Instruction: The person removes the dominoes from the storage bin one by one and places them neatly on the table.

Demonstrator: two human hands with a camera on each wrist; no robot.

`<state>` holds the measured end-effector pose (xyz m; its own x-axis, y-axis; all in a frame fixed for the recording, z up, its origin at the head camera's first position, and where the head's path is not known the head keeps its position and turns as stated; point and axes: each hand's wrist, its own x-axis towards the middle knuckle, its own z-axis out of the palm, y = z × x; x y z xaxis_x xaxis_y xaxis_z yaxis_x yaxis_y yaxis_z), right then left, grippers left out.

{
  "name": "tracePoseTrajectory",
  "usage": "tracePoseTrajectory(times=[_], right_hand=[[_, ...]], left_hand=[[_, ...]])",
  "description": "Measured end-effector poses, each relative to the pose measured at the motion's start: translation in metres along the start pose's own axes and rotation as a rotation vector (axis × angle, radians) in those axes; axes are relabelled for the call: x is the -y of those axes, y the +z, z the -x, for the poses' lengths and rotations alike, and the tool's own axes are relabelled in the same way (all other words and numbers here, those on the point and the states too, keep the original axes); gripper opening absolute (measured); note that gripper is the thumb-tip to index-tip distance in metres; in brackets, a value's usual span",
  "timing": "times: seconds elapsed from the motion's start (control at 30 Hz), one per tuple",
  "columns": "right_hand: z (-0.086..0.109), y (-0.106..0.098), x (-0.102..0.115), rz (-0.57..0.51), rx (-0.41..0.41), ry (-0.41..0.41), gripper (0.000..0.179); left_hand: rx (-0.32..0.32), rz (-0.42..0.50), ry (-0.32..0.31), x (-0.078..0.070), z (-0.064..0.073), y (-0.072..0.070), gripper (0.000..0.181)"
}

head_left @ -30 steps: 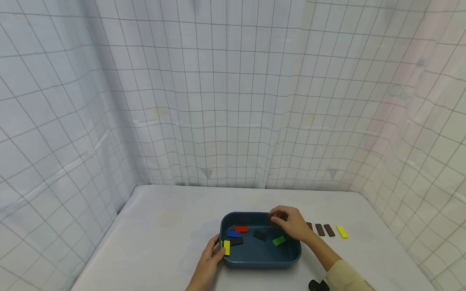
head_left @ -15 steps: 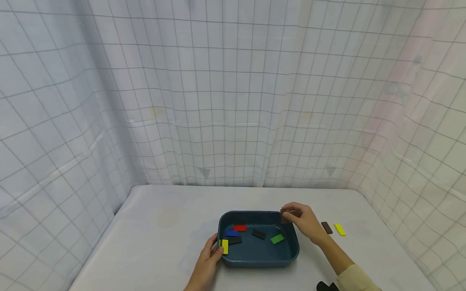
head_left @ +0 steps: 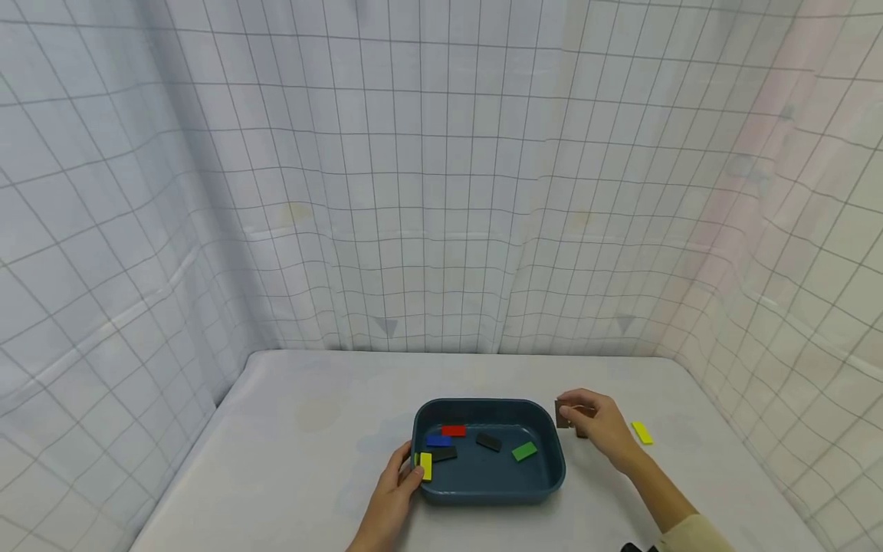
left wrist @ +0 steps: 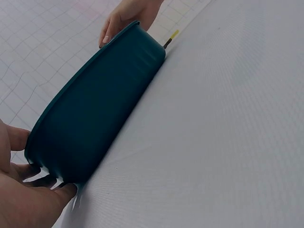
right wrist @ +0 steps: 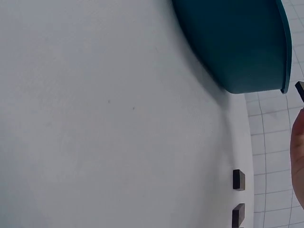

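Observation:
My left hand [head_left: 388, 494] grips the left end of a dark blue tray [head_left: 493, 497], thumb over the rim and fingers against the outer wall in the left wrist view. In the head view, a yellow rectangular tile [head_left: 426, 466] lies by that thumb inside the tray. Just past the tray's right rim, my right hand [head_left: 602, 423] pinches a brown rectangular tile [head_left: 562, 415] upright between thumb and fingers. Another brown tile [head_left: 582, 432] shows partly behind this hand. The right wrist view catches only an edge of the hand [right wrist: 298, 161] and the held tile [right wrist: 300, 90].
Inside the tray lie a red tile [head_left: 453, 431], a blue tile [head_left: 438, 441], two black tiles [head_left: 488, 442] and a green tile [head_left: 524, 451]. A yellow tile [head_left: 641, 433] rests on the white table [head_left: 331, 414] at the right. Gridded white curtains [head_left: 441, 230] surround the table.
My right hand has moved right with the brown tile, from over the tray's back right corner to just outside its rim. My left hand keeps its grip on the tray.

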<state>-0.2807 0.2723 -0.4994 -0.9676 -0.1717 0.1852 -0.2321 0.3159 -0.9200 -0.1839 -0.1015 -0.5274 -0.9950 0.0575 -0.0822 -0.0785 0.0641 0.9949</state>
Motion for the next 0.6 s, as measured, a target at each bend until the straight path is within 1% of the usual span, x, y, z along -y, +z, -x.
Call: tracePoseTrajectory(times=[0.1,0.17,0.37,0.6], right_hand=[[0.003,-0.006,-0.002,0.036,-0.024,0.028,0.028],[0.005,-0.009,-0.004,0.056,-0.025,0.034,0.028],[0.010,-0.016,-0.010,0.040,0.002,0.057,0.027],[0.016,-0.023,-0.017,0.019,0.038,0.076,0.031]], left_hand=[[0.003,0.009,0.001,0.000,0.000,0.000,0.059],[0.005,0.013,0.001,0.001,-0.001,-0.001,0.060],[0.012,0.017,0.014,0.005,-0.003,-0.003,0.059],[0.016,0.024,0.016,0.004,-0.003,-0.001,0.057]])
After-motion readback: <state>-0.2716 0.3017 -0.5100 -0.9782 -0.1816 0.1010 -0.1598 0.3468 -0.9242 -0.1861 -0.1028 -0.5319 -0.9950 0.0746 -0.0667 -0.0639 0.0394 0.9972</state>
